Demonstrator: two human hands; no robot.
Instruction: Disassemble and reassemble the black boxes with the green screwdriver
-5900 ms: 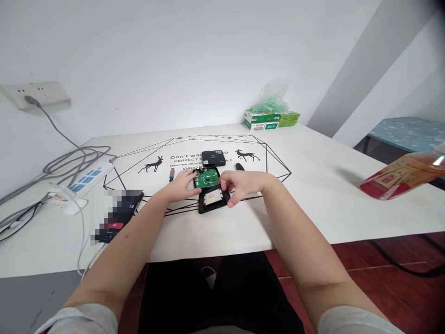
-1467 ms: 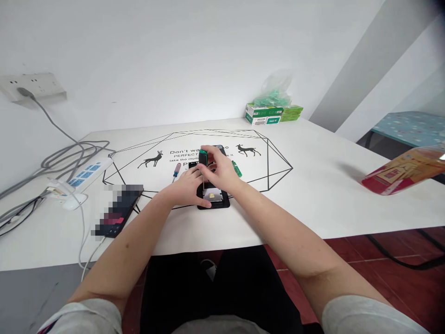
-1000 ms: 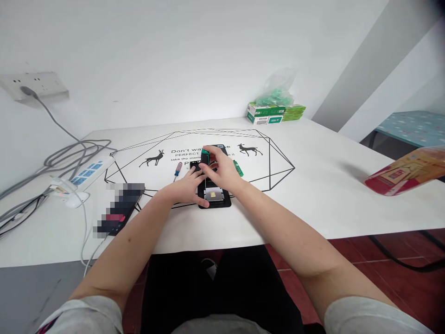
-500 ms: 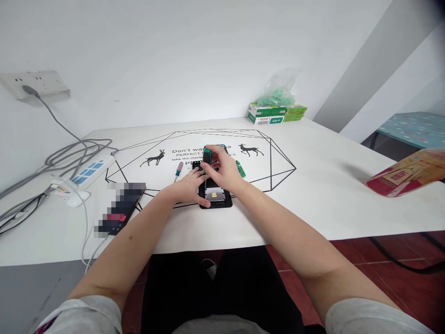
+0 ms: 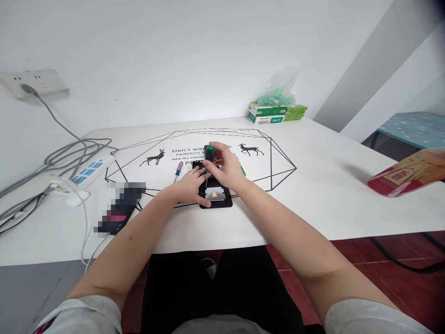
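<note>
My right hand [image 5: 227,168] is closed round the black and green handle of a screwdriver [image 5: 209,157]. The screwdriver stands nearly upright, its thin shaft pointing down into an open black casing [image 5: 227,203]; the tip is too small to make out. My left hand [image 5: 187,187] lies with fingers spread along the casing's left side, thumb near its lower edge. A silver plate [image 5: 220,196] with a small yellowish square shows in the casing's near end. Left of it lies a second screwdriver [image 5: 179,167] with a blue and reddish handle. My right hand partly hides a green piece [image 5: 244,170].
A phone [image 5: 121,222] and a white power strip [image 5: 88,174] with cables lie at left. Green boxes [image 5: 267,111] under a plastic bag [image 5: 278,90] stand by the wall. A red and yellow packet [image 5: 399,176] is at right. The table's front edge runs below my forearms.
My right hand and the screwdriver have shifted slightly right, and the handle is turned a little. My hand covers more of the green piece. My left hand stays in place.
</note>
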